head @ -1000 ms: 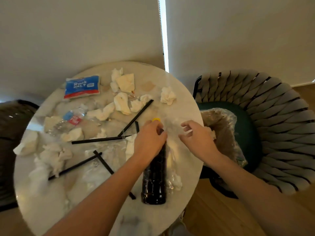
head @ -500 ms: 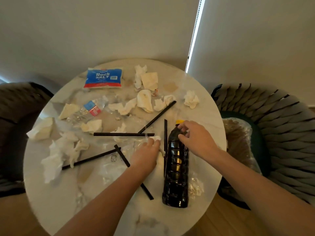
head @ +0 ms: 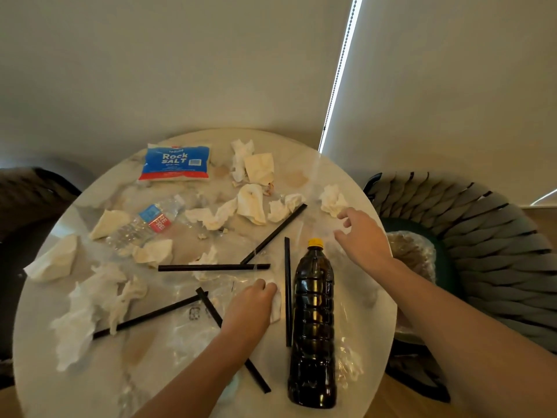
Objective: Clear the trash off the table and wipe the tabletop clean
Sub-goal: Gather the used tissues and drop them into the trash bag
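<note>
A round table [head: 75, 384] was strewn with trash. The left hand [head: 247, 312] lay knuckles up, fingers curled onto a white tissue [head: 275, 306] beneath it. Just right of that hand lay a dark bottle [head: 313, 327]. The right hand [head: 363, 236] hovered past the bottle's cap, fingers apart, near a crumpled tissue [head: 331, 200]. Right of it sat a lined bin [head: 413, 254].

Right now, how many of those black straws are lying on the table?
5. One slants near the tissues, one lies flat mid-table, one runs beside the dark bottle, one lies under the left tissue pile, one passes under the left hand. Others may hide under tissues.
</note>
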Demonstrator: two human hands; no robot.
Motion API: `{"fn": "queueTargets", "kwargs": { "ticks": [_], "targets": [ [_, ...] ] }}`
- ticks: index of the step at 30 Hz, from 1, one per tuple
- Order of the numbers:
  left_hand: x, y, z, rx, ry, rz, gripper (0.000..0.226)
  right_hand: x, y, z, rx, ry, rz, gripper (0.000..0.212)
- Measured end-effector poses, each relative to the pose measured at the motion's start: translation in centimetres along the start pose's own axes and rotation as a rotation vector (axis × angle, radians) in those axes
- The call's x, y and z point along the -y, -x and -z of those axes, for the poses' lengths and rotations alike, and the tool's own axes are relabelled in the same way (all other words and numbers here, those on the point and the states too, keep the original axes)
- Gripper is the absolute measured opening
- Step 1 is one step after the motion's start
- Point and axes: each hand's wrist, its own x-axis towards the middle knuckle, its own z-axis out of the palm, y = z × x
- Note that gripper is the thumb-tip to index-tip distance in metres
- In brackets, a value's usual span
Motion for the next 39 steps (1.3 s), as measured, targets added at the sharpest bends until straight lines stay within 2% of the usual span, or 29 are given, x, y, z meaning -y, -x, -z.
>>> {"fn": "queueTargets", "kwargs": {
  "ticks": [5, 11, 15, 22, 26, 30, 36, 39],
  "targets": [
    [-1.5, 0.8, 2.2, -0.136, 0.112, 0.044, 0.014, -1.0, -5.2, -0.6, 0.021, 0.091, -0.002, 0.043],
    [-3.9, 0.7, 4.9, -0.22, 0.259, 0.312, 0.003, -2.2, -11.1, -2.1, 0.184, 0.245, 0.058, 0.055],
    [-4.2, 0.8, 6.5, -0.154, 0.536, 0.556, 0.014, -2.8, -12.7, -2.7, 0.22, 0.319, 0.143, 0.047],
    [-3.3, 1.4, 9.7, -0.082, 0.985, 0.754, 0.014, -3.2, -12.3, -2.8, 0.147, 0.215, 0.245, 0.028],
    [-3.5, 0.2, 12.0, -0.125, 1.031, 0.705, 0.012, -3.3, -11.3, -1.0, 0.133, 0.172, 0.258, 0.021],
    [-5.4, -3.1, 13.5, -0.166, 0.916, 0.578, 0.015, -4.1, -9.9, 1.7, 0.107, 0.163, 0.241, 0.022],
    [-11.8, -9.8, 12.3, -0.08, 0.805, 0.329, 0.013, -7.9, -6.2, 5.7, 0.085, 0.11, 0.071, 0.023],
    [-16.0, -12.7, 10.1, 0.002, 0.751, 0.236, 0.009, -11.6, -3.7, 6.8, 0.061, 0.08, -0.056, 0.014]
  ]
}}
